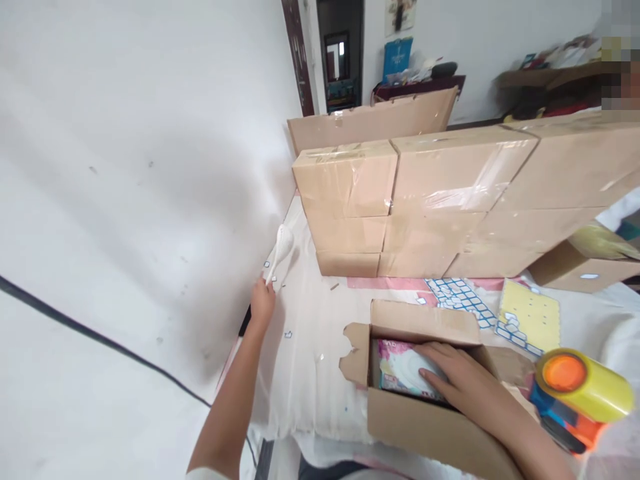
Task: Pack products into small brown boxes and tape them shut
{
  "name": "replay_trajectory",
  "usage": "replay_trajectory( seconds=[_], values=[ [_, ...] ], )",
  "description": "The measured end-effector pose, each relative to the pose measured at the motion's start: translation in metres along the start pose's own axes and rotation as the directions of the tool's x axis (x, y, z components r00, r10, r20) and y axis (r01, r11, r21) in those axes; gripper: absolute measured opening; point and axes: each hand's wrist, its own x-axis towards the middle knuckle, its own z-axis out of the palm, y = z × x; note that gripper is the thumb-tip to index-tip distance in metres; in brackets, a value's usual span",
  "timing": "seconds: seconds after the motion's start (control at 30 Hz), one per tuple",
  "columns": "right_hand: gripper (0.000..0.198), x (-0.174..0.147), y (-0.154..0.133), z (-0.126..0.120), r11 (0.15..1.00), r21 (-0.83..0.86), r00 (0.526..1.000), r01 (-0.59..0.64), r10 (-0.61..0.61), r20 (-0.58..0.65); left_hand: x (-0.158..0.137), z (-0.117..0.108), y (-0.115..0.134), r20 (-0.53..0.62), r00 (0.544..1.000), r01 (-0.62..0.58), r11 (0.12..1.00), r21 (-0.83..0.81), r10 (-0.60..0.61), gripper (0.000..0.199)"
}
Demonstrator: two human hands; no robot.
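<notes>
My left hand (263,301) is closed around the narrow end of a white spoon-shaped thing (283,243), held upright near the wall at the table's left side. Something black shows just below that hand; I cannot tell whether it belongs to the same thing. My right hand (450,377) reaches into an open cardboard box (415,423). Its fingers lie stretched out over a pink and white plastic packet (400,367) inside. The box flaps are folded outward, and part of the packet is hidden under the hand.
Stacked, taped cartons (430,200) form a barrier behind the box. On the right lie a tape dispenser (593,433) with yellow tape roll (600,387) and a yellow patterned sheet (530,313). Farther right stands another open carton (565,263). A black cable (100,337) hangs along the wall.
</notes>
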Motion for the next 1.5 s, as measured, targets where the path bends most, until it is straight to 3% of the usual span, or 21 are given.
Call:
replay_trajectory(
  seconds=[0.13, 0.23, 0.3, 0.37, 0.47, 0.57, 0.67, 0.8, 0.87, 0.97, 1.13, 1.23, 1.37, 1.5],
  values=[
    [0.048, 0.003, 0.005, 0.003, 0.999, -0.026, 0.999, 0.042, -0.042, 0.01, -0.117, -0.021, -0.034, -0.125, 0.991, -0.043, 0.999, 0.005, 0.044, 0.036],
    [0.049, 0.006, 0.011, 0.007, 0.996, -0.05, 0.998, 0.068, -0.067, 0.012, -0.203, -0.028, -0.059, -0.12, 0.99, -0.076, 0.996, 0.044, 0.081, 0.035],
    [0.05, 0.007, 0.015, 0.01, 0.995, -0.066, 0.997, 0.078, -0.078, 0.004, -0.243, -0.029, -0.073, -0.089, 0.99, -0.103, 0.992, 0.075, 0.11, 0.034],
    [0.05, 0.009, 0.019, 0.012, 0.993, -0.078, 0.996, 0.09, -0.09, -0.002, -0.265, -0.026, -0.083, -0.064, 0.99, -0.116, 0.987, 0.111, 0.123, 0.034],
    [0.049, 0.009, 0.021, 0.013, 0.99, -0.087, 0.993, 0.114, -0.115, -0.005, -0.267, -0.021, -0.092, -0.065, 0.993, -0.083, 0.981, 0.175, 0.095, 0.039],
    [0.045, 0.007, 0.018, 0.011, 0.987, -0.083, 0.989, 0.139, -0.142, -0.034, -0.246, -0.018, -0.096, -0.096, 0.994, -0.023, 0.973, 0.228, 0.046, 0.043],
    [0.036, -0.001, 0.01, 0.004, 0.978, -0.051, 0.968, 0.202, -0.207, -0.144, -0.22, -0.017, -0.101, -0.109, 0.994, 0.003, 0.971, 0.241, 0.024, 0.047],
    [0.023, -0.025, 0.008, -0.011, 0.939, -0.036, 0.851, 0.343, -0.326, -0.411, -0.2, -0.021, -0.109, -0.139, 0.99, 0.048, 0.975, 0.218, -0.017, 0.044],
    [0.022, -0.041, 0.015, -0.015, 0.933, -0.037, 0.784, 0.358, -0.322, -0.53, -0.201, -0.025, -0.112, -0.155, 0.987, 0.072, 0.976, 0.205, -0.04, 0.042],
    [0.017, -0.063, 0.034, -0.012, 0.954, -0.02, 0.709, 0.3, -0.237, -0.664, -0.21, -0.032, -0.118, -0.163, 0.985, 0.089, 0.976, 0.198, -0.057, 0.041],
    [0.012, -0.082, 0.055, 0.01, 0.988, 0.009, 0.631, 0.153, -0.091, -0.771, -0.225, -0.04, -0.128, -0.17, 0.981, 0.136, 0.961, 0.241, -0.096, 0.035],
    [0.016, -0.083, 0.054, 0.018, 0.994, 0.053, 0.635, 0.095, -0.019, -0.772, -0.228, -0.042, -0.132, -0.156, 0.983, 0.136, 0.946, 0.293, -0.093, 0.038],
    [0.015, -0.079, 0.05, 0.02, 0.992, 0.091, 0.655, 0.088, 0.011, -0.755, -0.228, -0.047, -0.138, -0.04, 0.999, 0.021, 0.933, 0.36, -0.007, 0.053],
    [0.016, -0.076, 0.049, 0.021, 0.99, 0.102, 0.67, 0.094, 0.013, -0.742, -0.219, -0.051, -0.141, 0.022, 0.998, -0.063, 0.911, 0.407, 0.06, 0.052]
  ],
)
